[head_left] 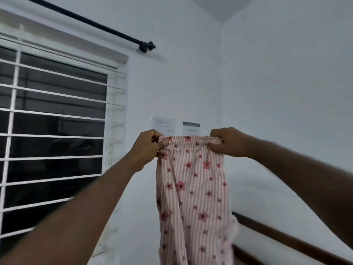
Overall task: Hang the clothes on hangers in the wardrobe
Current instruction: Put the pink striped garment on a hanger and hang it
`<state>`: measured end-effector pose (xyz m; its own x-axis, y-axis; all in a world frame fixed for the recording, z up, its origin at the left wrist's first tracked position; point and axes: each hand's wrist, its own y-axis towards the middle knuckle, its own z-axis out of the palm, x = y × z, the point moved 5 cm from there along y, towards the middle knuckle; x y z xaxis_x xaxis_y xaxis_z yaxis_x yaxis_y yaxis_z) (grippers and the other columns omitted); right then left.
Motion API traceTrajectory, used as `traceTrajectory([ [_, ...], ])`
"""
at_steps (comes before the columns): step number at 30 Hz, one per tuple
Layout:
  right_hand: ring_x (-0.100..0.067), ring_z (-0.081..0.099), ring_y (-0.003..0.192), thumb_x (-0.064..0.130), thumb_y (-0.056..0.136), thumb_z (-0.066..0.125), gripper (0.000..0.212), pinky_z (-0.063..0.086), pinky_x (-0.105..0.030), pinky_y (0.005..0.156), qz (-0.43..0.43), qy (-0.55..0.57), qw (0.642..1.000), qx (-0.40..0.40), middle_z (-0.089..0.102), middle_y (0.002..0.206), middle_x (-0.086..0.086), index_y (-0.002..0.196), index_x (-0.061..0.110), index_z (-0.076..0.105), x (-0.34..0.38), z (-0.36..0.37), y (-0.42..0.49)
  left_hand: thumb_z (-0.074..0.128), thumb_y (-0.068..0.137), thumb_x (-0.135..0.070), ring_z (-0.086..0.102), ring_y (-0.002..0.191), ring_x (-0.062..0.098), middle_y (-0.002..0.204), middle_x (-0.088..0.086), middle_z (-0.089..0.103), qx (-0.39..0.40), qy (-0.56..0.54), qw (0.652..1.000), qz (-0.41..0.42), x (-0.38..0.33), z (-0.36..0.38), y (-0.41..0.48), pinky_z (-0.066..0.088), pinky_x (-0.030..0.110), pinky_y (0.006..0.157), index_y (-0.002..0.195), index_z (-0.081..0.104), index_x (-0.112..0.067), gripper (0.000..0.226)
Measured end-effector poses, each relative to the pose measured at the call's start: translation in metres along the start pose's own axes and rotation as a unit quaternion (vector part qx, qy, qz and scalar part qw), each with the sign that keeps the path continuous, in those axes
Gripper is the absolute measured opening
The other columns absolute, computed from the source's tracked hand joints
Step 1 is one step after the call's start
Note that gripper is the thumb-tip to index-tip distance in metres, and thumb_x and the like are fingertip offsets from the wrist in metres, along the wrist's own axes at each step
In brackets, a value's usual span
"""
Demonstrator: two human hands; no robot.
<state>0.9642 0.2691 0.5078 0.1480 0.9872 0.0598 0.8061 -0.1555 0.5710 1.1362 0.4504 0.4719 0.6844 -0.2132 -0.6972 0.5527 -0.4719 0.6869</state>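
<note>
A pair of pink-and-white striped trousers (193,192) with dark pink flowers hangs in front of me, held up at chest height against the white wall. My left hand (147,148) grips the left end of the gathered elastic waistband. My right hand (227,142) grips the right end, and the band is stretched flat between them. The legs hang straight down and run out of view at the bottom. No hanger or wardrobe is in view.
A window with white bars (53,131) fills the left side, under a black curtain rod (91,23). Two paper notices (164,124) are stuck on the wall behind the trousers. A dark wooden edge (286,240) runs along the lower right.
</note>
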Motion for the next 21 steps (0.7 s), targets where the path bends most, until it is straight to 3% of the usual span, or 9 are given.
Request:
traceTrajectory([
  [2, -0.009, 0.062, 0.061, 0.02, 0.087, 0.069, 0.021, 0.05, -0.022, 0.059, 0.023, 0.046, 0.998, 0.024, 0.061, 0.071, 0.007, 0.071, 0.026, 0.056, 0.001, -0.004, 0.006, 0.068, 0.09, -0.006, 0.063, 0.075, 0.021, 0.086, 0.01, 0.064, 0.011, 0.003, 1.0, -0.008, -0.003, -0.003, 0.004, 0.06, 0.033, 0.063, 0.088, 0.058, -0.003, 0.01],
  [4, -0.018, 0.065, 0.065, 0.013, 0.085, 0.069, 0.014, 0.056, -0.037, 0.063, 0.046, 0.13, 0.99, 0.005, 0.063, 0.073, -0.004, 0.077, 0.012, 0.059, -0.001, -0.007, 0.013, 0.065, 0.092, -0.005, 0.063, 0.076, 0.021, 0.089, 0.009, 0.064, 0.011, -0.011, 1.0, -0.015, -0.004, -0.005, 0.009, 0.06, 0.03, 0.059, 0.096, 0.055, -0.001, 0.012],
  [8, -0.025, 0.062, 0.076, 0.002, 0.087, 0.069, 0.023, 0.05, -0.035, 0.061, 0.065, 0.298, 0.952, -0.015, 0.061, 0.083, -0.013, 0.103, 0.006, 0.053, 0.005, 0.005, 0.015, 0.06, 0.094, -0.002, 0.062, 0.078, 0.024, 0.101, 0.02, 0.062, 0.025, -0.013, 0.999, -0.045, 0.005, -0.019, 0.012, 0.057, 0.027, 0.054, 0.118, 0.046, -0.003, 0.028],
  [10, -0.025, 0.062, 0.079, 0.004, 0.086, 0.073, 0.032, 0.049, -0.037, 0.065, 0.07, 0.312, 0.947, -0.006, 0.062, 0.087, -0.015, 0.11, 0.0, 0.052, 0.009, 0.021, 0.014, 0.062, 0.094, -0.009, 0.062, 0.087, 0.022, 0.106, 0.016, 0.062, 0.05, 0.109, 0.992, -0.037, 0.014, -0.023, 0.01, 0.058, 0.03, 0.068, 0.13, 0.044, -0.01, 0.041],
  [12, -0.025, 0.06, 0.08, 0.007, 0.082, 0.077, 0.033, 0.047, -0.04, 0.069, 0.068, 0.293, 0.954, -0.009, 0.061, 0.087, -0.015, 0.102, -0.008, 0.055, 0.012, 0.036, 0.014, 0.071, 0.088, -0.029, 0.053, 0.109, 0.011, 0.121, -0.003, 0.055, 0.058, 0.242, 0.967, 0.045, 0.008, -0.016, 0.002, 0.045, 0.024, 0.089, 0.142, 0.039, -0.017, 0.064],
  [15, -0.026, 0.057, 0.076, 0.007, 0.08, 0.078, 0.032, 0.044, -0.04, 0.067, 0.057, 0.303, 0.951, 0.018, 0.058, 0.082, -0.017, 0.096, -0.012, 0.057, 0.024, 0.059, 0.011, 0.074, 0.077, -0.054, 0.037, 0.131, 0.005, 0.142, -0.013, 0.041, 0.147, 0.281, 0.937, 0.143, -0.012, 0.023, -0.018, 0.026, 0.02, 0.105, 0.153, 0.024, -0.024, 0.096],
  [17, -0.027, 0.058, 0.077, 0.006, 0.083, 0.074, 0.026, 0.046, -0.042, 0.069, 0.044, 0.324, 0.944, 0.036, 0.06, 0.084, -0.023, 0.097, -0.011, 0.06, 0.036, 0.072, 0.006, 0.073, 0.077, -0.055, 0.047, 0.124, 0.008, 0.137, -0.01, 0.052, 0.23, 0.299, 0.919, 0.119, -0.006, 0.045, -0.022, 0.034, 0.021, 0.099, 0.147, 0.034, -0.028, 0.085],
  [19, -0.025, 0.064, 0.081, 0.005, 0.086, 0.071, 0.018, 0.053, -0.041, 0.075, 0.045, 0.347, 0.936, 0.028, 0.065, 0.091, -0.025, 0.1, -0.004, 0.063, 0.043, 0.08, -0.003, 0.074, 0.082, -0.047, 0.061, 0.096, 0.007, 0.106, -0.004, 0.067, 0.26, 0.288, 0.917, 0.096, 0.009, 0.051, -0.022, 0.044, 0.022, 0.079, 0.113, 0.061, -0.022, 0.042],
  [21, -0.023, 0.069, 0.083, 0.006, 0.089, 0.067, 0.016, 0.056, -0.039, 0.079, 0.063, 0.404, 0.913, 0.001, 0.071, 0.095, -0.019, 0.104, 0.005, 0.063, 0.042, 0.092, -0.018, 0.072, 0.085, -0.04, 0.055, 0.064, 0.002, 0.074, -0.002, 0.062, 0.24, 0.285, 0.922, 0.11, 0.022, 0.049, -0.021, 0.039, 0.022, 0.061, 0.083, 0.064, -0.01, 0.031],
])
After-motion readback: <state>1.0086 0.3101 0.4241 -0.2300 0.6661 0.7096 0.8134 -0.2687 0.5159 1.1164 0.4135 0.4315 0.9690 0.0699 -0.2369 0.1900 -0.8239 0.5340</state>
